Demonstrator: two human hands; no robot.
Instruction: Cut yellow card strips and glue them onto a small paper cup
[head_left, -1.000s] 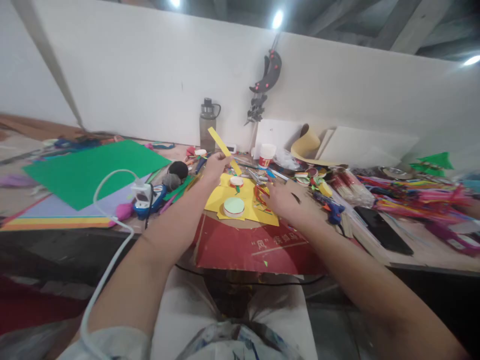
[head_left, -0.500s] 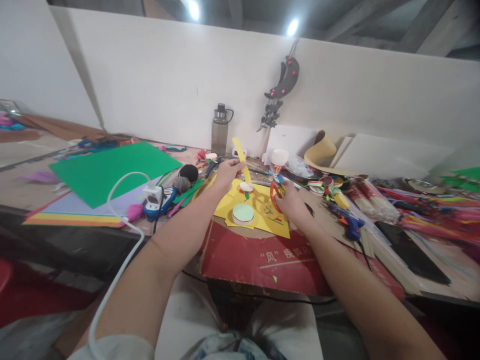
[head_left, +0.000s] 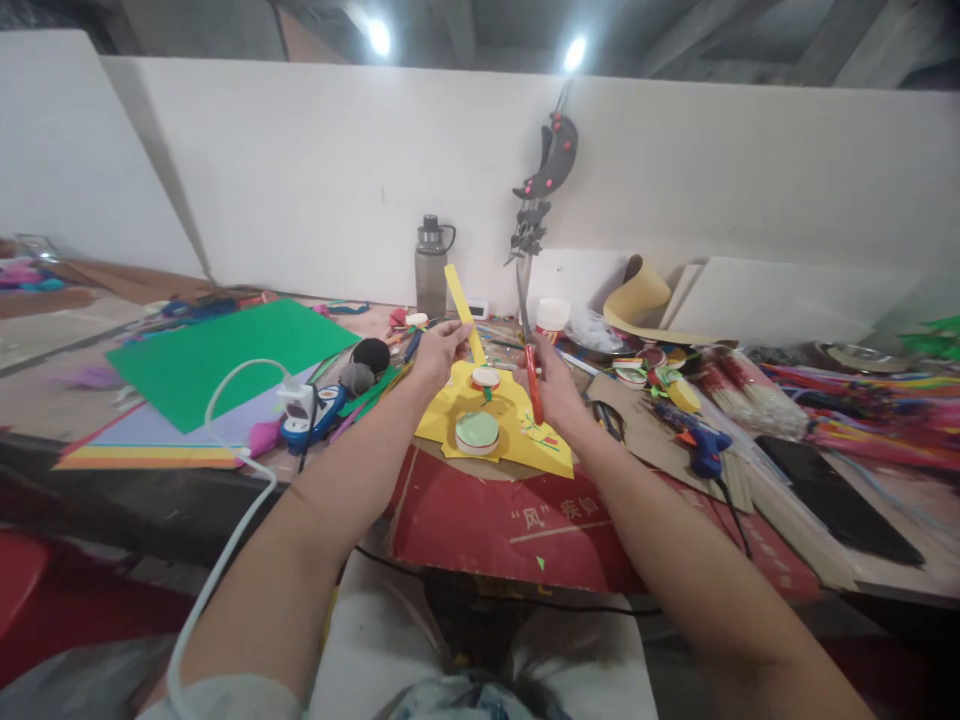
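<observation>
My left hand (head_left: 444,352) pinches a strip of yellow paper (head_left: 460,297) that slants up and to the left. In my right hand (head_left: 556,385) is a pair of scissors (head_left: 533,383) with red handles, its blades pointing up and apart from the strip. Below both hands lie sheets of yellow paper (head_left: 517,455) with small coloured scraps on them. On the sheets stand a round pale green-topped piece (head_left: 477,431) and a smaller white-topped round piece (head_left: 485,377) with a bit of green at its front.
A red board (head_left: 480,535) lies under the yellow paper. Left are a green sheet (head_left: 225,355) and a power strip (head_left: 313,418) with a white cable. A bottle (head_left: 431,270) and paper cup (head_left: 553,315) stand behind; a glue gun (head_left: 705,447) and phone (head_left: 838,500) lie right.
My right hand has picked the scissors up from the yellow paper and raised them, blades now upward. My left hand still holds the strip. The camera view has shifted somewhat.
</observation>
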